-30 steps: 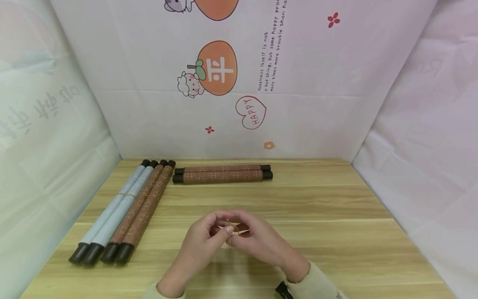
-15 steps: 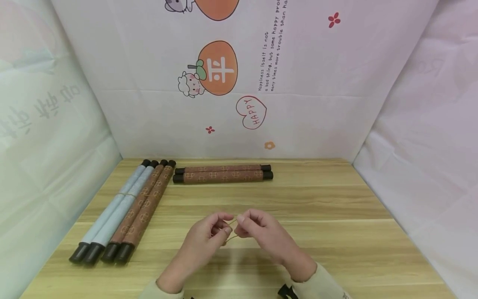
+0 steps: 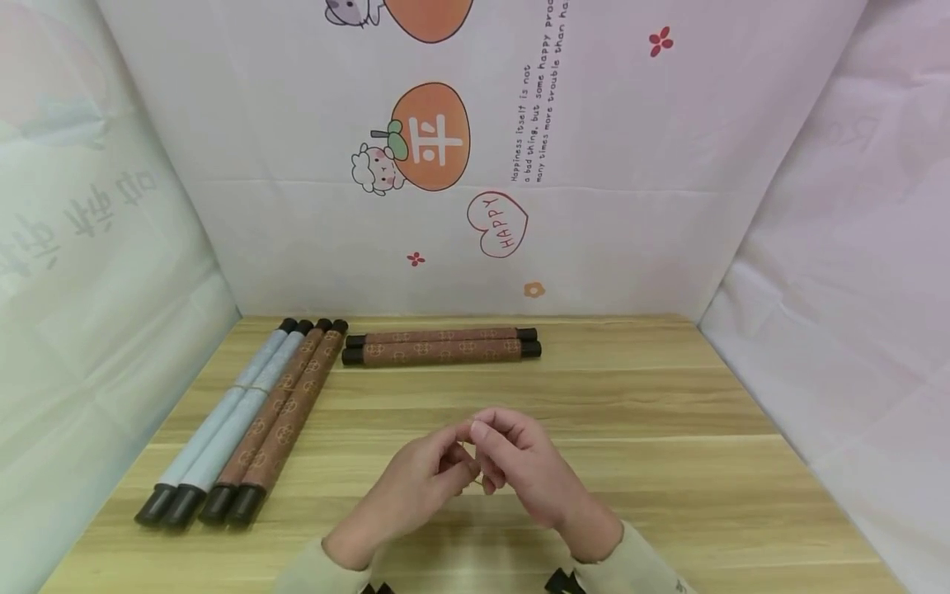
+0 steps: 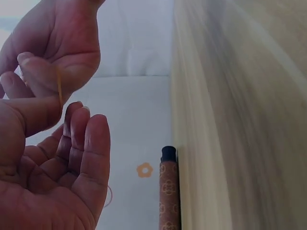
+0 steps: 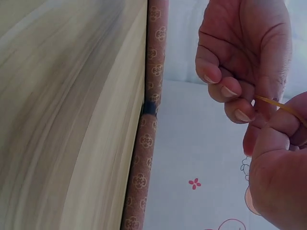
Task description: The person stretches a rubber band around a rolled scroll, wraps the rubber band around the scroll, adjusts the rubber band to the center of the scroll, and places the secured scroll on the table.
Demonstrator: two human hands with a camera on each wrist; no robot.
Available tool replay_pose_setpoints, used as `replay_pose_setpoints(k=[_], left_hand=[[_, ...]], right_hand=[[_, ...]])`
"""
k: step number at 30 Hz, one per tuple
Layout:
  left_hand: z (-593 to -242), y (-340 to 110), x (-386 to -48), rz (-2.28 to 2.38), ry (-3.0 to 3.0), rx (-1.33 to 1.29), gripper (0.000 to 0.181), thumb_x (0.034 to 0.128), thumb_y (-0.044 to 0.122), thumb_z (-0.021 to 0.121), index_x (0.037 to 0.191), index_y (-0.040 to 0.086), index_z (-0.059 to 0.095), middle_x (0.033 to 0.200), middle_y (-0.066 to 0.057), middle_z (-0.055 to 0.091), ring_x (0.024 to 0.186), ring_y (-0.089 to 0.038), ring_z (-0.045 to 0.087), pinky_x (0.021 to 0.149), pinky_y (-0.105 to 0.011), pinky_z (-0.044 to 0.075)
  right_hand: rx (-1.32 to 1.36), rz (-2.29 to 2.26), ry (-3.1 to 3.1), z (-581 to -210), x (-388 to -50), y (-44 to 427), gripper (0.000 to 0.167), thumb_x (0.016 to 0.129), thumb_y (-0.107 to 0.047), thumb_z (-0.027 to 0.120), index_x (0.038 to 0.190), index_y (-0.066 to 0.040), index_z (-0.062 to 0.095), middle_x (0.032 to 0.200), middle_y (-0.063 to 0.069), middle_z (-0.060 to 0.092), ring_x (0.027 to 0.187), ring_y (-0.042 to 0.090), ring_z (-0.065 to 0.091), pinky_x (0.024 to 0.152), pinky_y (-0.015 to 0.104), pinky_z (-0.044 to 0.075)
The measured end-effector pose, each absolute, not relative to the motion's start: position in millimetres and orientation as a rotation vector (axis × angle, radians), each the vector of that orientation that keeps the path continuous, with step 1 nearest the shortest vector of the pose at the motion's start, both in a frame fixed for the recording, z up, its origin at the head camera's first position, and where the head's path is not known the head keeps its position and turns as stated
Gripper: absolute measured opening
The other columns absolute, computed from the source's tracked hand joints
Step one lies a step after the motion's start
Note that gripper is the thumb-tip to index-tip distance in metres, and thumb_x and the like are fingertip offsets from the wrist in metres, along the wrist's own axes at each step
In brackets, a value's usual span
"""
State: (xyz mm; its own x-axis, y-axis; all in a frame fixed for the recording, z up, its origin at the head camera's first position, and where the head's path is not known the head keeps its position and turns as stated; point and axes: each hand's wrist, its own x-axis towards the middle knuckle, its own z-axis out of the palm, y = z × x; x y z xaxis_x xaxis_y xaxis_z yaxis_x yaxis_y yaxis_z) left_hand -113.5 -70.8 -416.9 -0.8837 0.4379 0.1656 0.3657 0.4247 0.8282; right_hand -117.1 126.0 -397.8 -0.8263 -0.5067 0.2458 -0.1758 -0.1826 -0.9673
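Both hands meet above the table's near middle with a thin yellow elastic band (image 5: 272,101) between them. My left hand (image 3: 416,483) has the band looped at its thumb and index finger, as the left wrist view shows with the band (image 4: 59,86) upright. My right hand (image 3: 530,466) pinches the band with bent fingers, its thumb and index tips close to the left index tip. In the head view only short bits of the band show between the fingers.
On the wooden table (image 3: 631,462), two blue rolls (image 3: 230,421) with a band round them lie at left beside two brown rolls (image 3: 297,412). Two more brown rolls (image 3: 441,351) lie crosswise at the back, before a printed white cloth (image 3: 609,247).
My right hand first drew back from the left, stretching the band into view; now the left hand has moved right and the fingertips are close together again.
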Motion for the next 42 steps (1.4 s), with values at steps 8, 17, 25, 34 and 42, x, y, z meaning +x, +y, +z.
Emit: replay_pose_setpoints(k=[8, 17, 25, 34, 42], left_hand=[[-412, -89, -139, 1.335, 2.602, 0.804, 0.049, 0.0945, 0.035, 0.077, 0.138, 0.017, 0.063, 0.113, 0.002, 0.073, 0.100, -0.012, 0.071, 0.086, -0.030, 0.059], [-410, -110, -174, 1.044, 2.979, 0.727, 0.061, 0.0897, 0.028, 0.083, 0.143, 0.010, 0.061, 0.130, -0.010, 0.071, 0.112, -0.026, 0.069, 0.094, -0.045, 0.059], [-413, -118, -210, 0.734, 3.148, 0.676, 0.074, 0.0926, 0.035, 0.079, 0.154, 0.006, 0.049, 0.150, -0.017, 0.056, 0.135, -0.038, 0.057, 0.108, -0.055, 0.049], [-418, -123, -243, 0.556, 3.180, 0.613, 0.081, 0.0961, 0.036, 0.076, 0.160, 0.004, 0.038, 0.159, -0.023, 0.045, 0.143, -0.044, 0.046, 0.116, -0.059, 0.041], [-426, -121, -266, 0.473, 3.131, 0.539, 0.082, 0.0996, 0.038, 0.071, 0.163, 0.003, 0.031, 0.164, -0.022, 0.037, 0.147, -0.045, 0.042, 0.118, -0.060, 0.037]], right_hand=[[-0.698, -1.824, 2.104, -399, -119, 134, 0.037, 0.109, -0.026, 0.056, 0.140, -0.007, 0.058, 0.099, 0.015, 0.072, 0.063, 0.011, 0.058, 0.063, 0.030, 0.057], [-0.699, -1.561, 2.208, -405, -117, 141, 0.041, 0.106, -0.032, 0.061, 0.145, -0.022, 0.056, 0.100, 0.005, 0.072, 0.073, 0.014, 0.063, 0.068, 0.032, 0.059], [-0.837, -1.416, 2.274, -410, -113, 140, 0.043, 0.106, -0.032, 0.061, 0.147, -0.020, 0.054, 0.104, -0.003, 0.073, 0.083, 0.009, 0.067, 0.069, 0.026, 0.056], [-0.896, -1.308, 2.333, -411, -107, 138, 0.046, 0.105, -0.038, 0.063, 0.148, -0.024, 0.053, 0.107, -0.010, 0.072, 0.090, 0.008, 0.067, 0.078, 0.024, 0.055], [-0.956, -1.271, 2.337, -412, -106, 138, 0.050, 0.105, -0.040, 0.062, 0.150, -0.022, 0.050, 0.109, -0.012, 0.071, 0.089, 0.006, 0.067, 0.078, 0.023, 0.056]])
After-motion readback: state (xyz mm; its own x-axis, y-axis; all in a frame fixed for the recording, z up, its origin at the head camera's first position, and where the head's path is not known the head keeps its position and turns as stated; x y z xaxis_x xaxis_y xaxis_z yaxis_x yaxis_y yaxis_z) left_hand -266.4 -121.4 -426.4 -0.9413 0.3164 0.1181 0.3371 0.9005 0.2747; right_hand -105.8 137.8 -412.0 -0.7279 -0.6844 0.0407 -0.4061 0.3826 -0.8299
